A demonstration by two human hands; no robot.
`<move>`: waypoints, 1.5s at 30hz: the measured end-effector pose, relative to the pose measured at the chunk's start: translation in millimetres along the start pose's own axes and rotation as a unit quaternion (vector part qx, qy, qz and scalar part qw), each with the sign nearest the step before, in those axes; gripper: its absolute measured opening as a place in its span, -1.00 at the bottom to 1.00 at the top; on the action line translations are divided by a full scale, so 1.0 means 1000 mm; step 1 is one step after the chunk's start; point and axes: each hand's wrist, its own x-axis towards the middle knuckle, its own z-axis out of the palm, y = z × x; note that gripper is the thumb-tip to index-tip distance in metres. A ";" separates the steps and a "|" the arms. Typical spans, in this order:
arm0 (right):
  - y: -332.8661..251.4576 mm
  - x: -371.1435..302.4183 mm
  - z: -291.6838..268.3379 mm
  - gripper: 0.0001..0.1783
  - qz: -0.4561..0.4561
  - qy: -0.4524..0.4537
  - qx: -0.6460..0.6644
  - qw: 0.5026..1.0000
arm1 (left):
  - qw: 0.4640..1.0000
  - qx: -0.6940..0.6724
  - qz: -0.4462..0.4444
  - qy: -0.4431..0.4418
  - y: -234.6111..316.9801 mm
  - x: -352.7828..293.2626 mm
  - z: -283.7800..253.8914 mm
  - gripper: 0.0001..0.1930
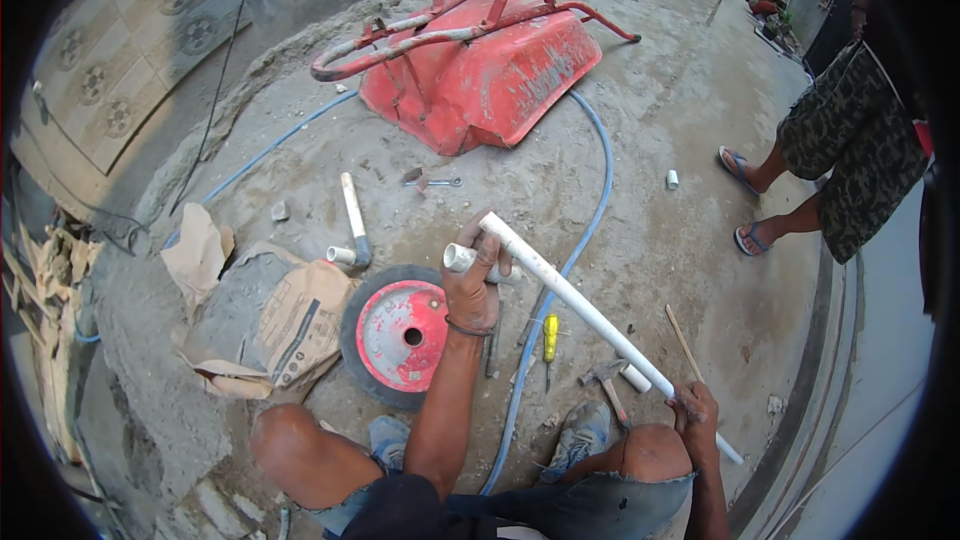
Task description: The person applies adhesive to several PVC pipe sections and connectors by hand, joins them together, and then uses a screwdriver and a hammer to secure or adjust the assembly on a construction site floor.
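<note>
A long white plastic pipe [580,305] slants across in front of me, its open upper end by my left hand [474,285]. That hand is closed round a short white pipe piece [462,258], and its fingers also touch the long pipe near the end. Lower down at the right, my right hand [695,412] grips the long pipe by its lower part. Below the left hand lies a red wheel [402,332] with a black tyre. A yellow screwdriver [550,338], a hammer [605,385] and another short white pipe piece [634,377] lie on the ground between my hands.
An overturned red wheelbarrow [490,70] stands ahead. A blue hose [600,200] curves past it towards me. Left are a torn paper sack [300,325], a pipe with an elbow [355,215] and a wrench [435,182]. A person in camouflage shorts [850,140] stands at the right.
</note>
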 end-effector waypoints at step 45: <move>-0.119 0.036 -0.122 -0.34 -0.147 -0.001 -0.203 0.968 | 0.687 0.624 0.372 0.009 0.086 0.047 -0.062 -0.69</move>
